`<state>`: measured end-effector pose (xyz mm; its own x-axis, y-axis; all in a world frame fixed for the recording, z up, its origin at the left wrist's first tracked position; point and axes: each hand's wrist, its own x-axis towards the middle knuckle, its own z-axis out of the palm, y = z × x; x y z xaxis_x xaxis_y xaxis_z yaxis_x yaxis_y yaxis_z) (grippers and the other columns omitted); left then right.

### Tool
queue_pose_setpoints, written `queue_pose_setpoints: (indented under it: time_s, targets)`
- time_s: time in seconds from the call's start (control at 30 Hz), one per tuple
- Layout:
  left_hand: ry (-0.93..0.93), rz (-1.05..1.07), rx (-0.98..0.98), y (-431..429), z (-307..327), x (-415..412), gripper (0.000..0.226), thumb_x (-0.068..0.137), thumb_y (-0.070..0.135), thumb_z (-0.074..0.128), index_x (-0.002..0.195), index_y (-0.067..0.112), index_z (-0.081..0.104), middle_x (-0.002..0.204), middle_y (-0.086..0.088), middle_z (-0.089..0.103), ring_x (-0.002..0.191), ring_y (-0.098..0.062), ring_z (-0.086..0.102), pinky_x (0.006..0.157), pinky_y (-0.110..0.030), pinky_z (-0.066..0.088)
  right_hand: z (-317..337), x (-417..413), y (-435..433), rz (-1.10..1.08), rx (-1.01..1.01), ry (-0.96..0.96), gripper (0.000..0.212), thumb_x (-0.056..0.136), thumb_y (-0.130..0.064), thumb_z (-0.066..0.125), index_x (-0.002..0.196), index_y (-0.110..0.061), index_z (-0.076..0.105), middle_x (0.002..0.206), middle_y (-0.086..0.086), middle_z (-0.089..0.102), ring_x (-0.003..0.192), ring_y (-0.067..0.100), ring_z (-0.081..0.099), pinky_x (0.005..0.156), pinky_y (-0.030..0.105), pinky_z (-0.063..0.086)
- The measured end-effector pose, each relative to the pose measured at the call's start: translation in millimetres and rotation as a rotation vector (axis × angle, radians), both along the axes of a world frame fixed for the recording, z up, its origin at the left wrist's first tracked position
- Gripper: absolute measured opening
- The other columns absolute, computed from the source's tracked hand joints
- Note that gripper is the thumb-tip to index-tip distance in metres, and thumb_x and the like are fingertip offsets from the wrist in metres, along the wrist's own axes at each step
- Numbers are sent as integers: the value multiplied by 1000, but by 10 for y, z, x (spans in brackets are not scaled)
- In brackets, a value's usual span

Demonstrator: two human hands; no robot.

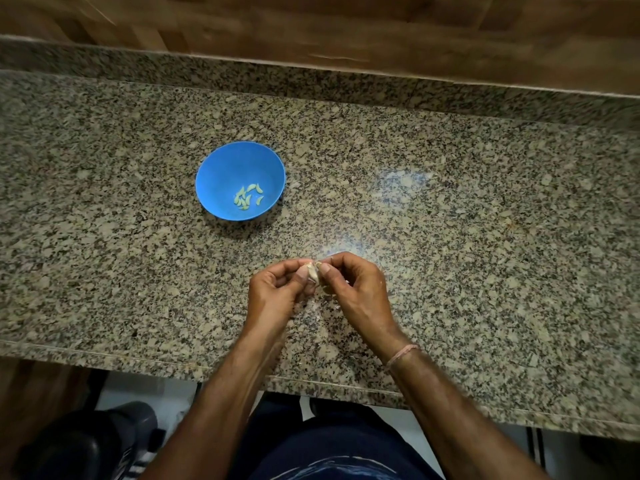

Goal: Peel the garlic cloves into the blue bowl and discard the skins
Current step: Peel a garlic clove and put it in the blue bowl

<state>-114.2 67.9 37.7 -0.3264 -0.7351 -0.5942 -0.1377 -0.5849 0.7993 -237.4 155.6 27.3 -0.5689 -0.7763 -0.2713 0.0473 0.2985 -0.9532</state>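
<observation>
Leftmost, below the counter edge, you see a dark rounded object on the floor; what it is cannot be told. Above it, your blue bowl stands upright on the speckled granite counter, left of centre and well apart from both of your hands. A small cluster of pale, peeled garlic cloves lies on the bowl's floor, toward its right side.

Moving right, your left hand hovers over the near part of the counter. Its fingers are curled and its thumb presses against a garlic piece, which it grips from the left. The garlic piece sits between your two hands, raised above the granite, and its whitish skin shows between the thumbs.

Next, your right hand meets the same garlic piece from the right, with thumb and forefinger pinching its upper end and the other fingers folded. Faint pale flecks lie on the counter just beneath the hands, too blurred to identify.

Further right, a thin thread band circles your right wrist. Along the far edge of the counter runs a wood-patterned wall.
</observation>
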Motion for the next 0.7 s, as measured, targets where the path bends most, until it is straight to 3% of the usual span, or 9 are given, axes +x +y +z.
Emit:
queue_pose_setpoints:
  time_s: [0.07, 0.13, 0.2, 0.3, 0.43, 0.5, 0.63, 0.7]
  targets:
    - [-154, -68, -175, -78, -24, 19, 19, 97, 8, 68, 114, 12, 74, 105, -8, 78, 94, -19, 75, 80, -26, 62, -34, -7, 39, -51, 10, -101, 7, 101, -16, 67, 104, -12, 71, 95, 6, 76, 88, 20, 75, 81, 33, 64]
    - [-468, -248, -578, -191, -101, 36, 19, 98, 14, 69, 116, 15, 73, 106, 0, 75, 89, -10, 71, 74, -18, 57, -101, -29, 112, -56, 42, -92, 6, 100, -15, 68, 103, -11, 72, 94, 6, 76, 87, 19, 76, 80, 30, 64]
    - [-633, -382, -862, -290, -191, 13, 23, 97, 12, 69, 120, 12, 72, 110, -2, 73, 89, -7, 64, 75, -15, 50, -181, -33, 177, -26, 97, -37, 6, 98, -17, 71, 100, -12, 74, 94, 4, 76, 85, 15, 75, 77, 25, 62]
    - [-716, -540, -976, -358, -350, -20, 30, 94, 9, 73, 124, 11, 69, 117, -8, 71, 94, -8, 57, 82, -16, 44, -259, 8, 202, -2, 163, -13, 6, 96, -17, 74, 98, -12, 76, 92, 3, 77, 83, 15, 74, 72, 22, 61]
    - [-781, -550, -1133, -193, -365, 36, 35, 89, 22, 78, 121, 18, 66, 115, 1, 62, 103, -14, 54, 82, -24, 45, -280, 62, 212, -44, 153, -151, 7, 93, -13, 76, 99, -10, 76, 94, 8, 77, 88, 26, 75, 77, 32, 64]
    - [-702, -465, -1043, 8, -312, 69, 19, 93, 30, 74, 108, 21, 68, 106, 8, 60, 96, -10, 54, 76, -24, 45, -266, 68, 229, -71, 109, -259, 10, 93, -11, 76, 102, -8, 76, 98, 11, 77, 94, 32, 75, 83, 39, 65]
    - [-361, -239, -273, 234, -317, 89, 14, 97, 28, 71, 92, 15, 74, 90, 1, 74, 86, -17, 71, 76, -25, 55, -222, 103, 219, -79, 41, -397, 14, 92, -6, 76, 105, -2, 74, 104, 15, 78, 102, 33, 75, 88, 40, 63]
    - [-213, -162, -109, 248, -311, 126, 13, 97, 22, 71, 95, 10, 76, 89, -2, 76, 85, -17, 73, 77, -23, 54, -191, 127, 209, -70, 28, -408, 15, 91, -4, 77, 105, 0, 74, 104, 15, 78, 102, 31, 75, 86, 33, 62]
